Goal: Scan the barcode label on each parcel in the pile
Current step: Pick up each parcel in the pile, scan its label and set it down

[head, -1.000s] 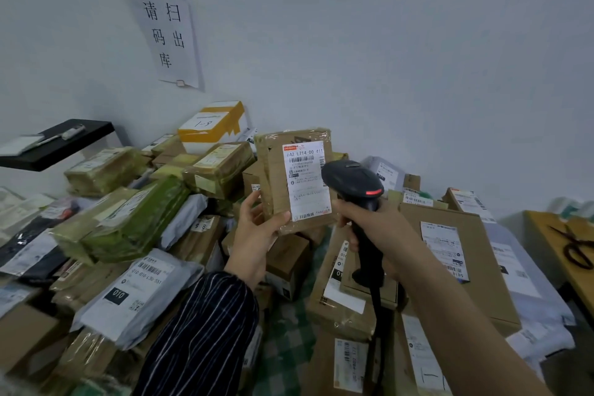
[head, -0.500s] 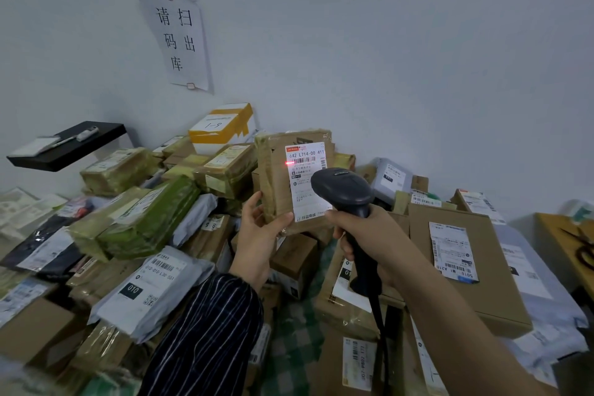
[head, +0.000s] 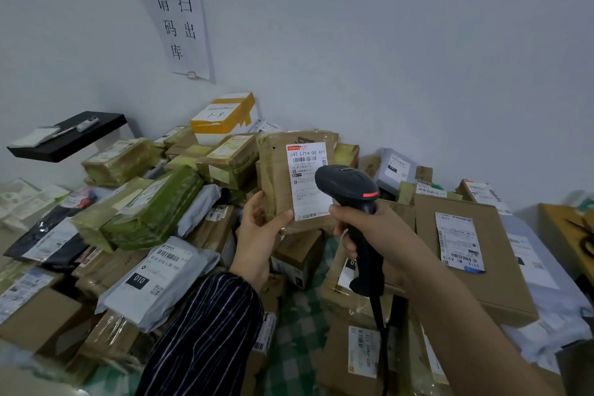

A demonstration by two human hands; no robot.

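Parcel [head: 275, 185]: brown, taped, white barcode label [head: 308, 182] | left hand [head: 257, 235] holds it | right hand [head: 381, 235] grips scanner [head: 347, 183]

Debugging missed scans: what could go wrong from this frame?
1. The scanner sits close to the label, overlapping its lower right edge; the beam may miss the barcode near the top.
2. The left hand holds the parcel only at its lower corner; it may tilt or slip.

A wide-angle camera on the person's head looks forward and slightly down over the parcel pile [head: 154, 209] toward the far white wall [head: 353, 58]. The left hand [head: 257, 235] and right hand [head: 382, 231] sit near, low centre.
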